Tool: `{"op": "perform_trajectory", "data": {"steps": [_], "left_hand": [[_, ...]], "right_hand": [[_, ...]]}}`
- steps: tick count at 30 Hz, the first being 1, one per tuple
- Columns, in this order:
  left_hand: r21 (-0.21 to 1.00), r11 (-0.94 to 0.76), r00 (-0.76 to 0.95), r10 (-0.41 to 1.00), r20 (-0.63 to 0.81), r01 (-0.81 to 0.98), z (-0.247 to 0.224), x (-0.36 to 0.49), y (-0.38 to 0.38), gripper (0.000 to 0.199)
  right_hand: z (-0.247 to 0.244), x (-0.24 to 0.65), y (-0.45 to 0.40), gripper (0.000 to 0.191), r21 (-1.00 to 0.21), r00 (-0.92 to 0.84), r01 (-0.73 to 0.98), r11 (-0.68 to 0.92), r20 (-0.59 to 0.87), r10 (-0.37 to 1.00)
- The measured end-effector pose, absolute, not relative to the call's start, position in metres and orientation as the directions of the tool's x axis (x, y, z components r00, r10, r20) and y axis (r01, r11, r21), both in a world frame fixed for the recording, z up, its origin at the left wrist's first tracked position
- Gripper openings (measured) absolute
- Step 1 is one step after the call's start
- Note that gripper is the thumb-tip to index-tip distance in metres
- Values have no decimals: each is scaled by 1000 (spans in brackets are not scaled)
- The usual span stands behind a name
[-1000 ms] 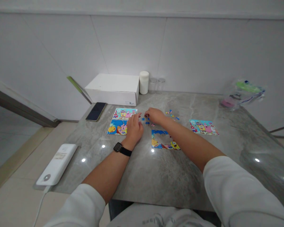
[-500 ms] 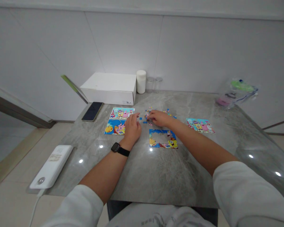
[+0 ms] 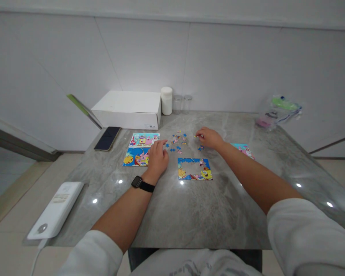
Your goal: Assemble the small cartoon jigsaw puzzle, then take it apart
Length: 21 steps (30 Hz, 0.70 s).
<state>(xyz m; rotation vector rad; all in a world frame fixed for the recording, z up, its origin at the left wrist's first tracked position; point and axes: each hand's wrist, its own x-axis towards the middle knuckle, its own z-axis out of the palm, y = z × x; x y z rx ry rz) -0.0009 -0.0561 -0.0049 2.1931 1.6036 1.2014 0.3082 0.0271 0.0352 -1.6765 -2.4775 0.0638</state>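
My left hand (image 3: 158,158) rests at the right edge of the reference picture sheet (image 3: 135,156), fingers apart and holding nothing. Beyond the puzzle frame, my right hand (image 3: 209,138) is closed in a pinch over the right part of the loose pieces; a small yellow bit shows at its fingertips, too small to identify. Several loose puzzle pieces (image 3: 176,141) lie scattered between my hands. Nearer to me lies the partly assembled puzzle (image 3: 206,174), a bordered ring with an open middle. A second cartoon puzzle (image 3: 243,147) is partly hidden behind my right forearm.
A phone (image 3: 107,138) lies at the left, before a white box (image 3: 129,109). A white bottle (image 3: 166,101) and two clear jars (image 3: 182,104) stand by the wall. At the back right sits a plastic bag (image 3: 276,113); a white device (image 3: 56,209) with a cable is at the near left.
My right hand has moved right, away from the middle of the loose pieces, uncovering several of them. Its forearm now covers part of the right-hand puzzle. The view has shifted slightly.
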Motion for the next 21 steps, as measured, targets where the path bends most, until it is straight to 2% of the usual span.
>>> {"op": "perform_trajectory", "data": {"steps": [9, 15, 21], "left_hand": [[555, -407, 106, 863, 494, 726, -5, -2, -55, 44], [562, -410, 110, 864, 491, 719, -5, -2, -55, 43], [562, -413, 116, 865, 488, 717, -3, -1, -55, 43]], "right_hand": [[36, 361, 39, 32, -25, -180, 983, 181, 34, 983], [26, 364, 40, 44, -88, -289, 954, 285, -41, 956], [18, 360, 41, 51, -114, -334, 938, 328, -35, 942]]}}
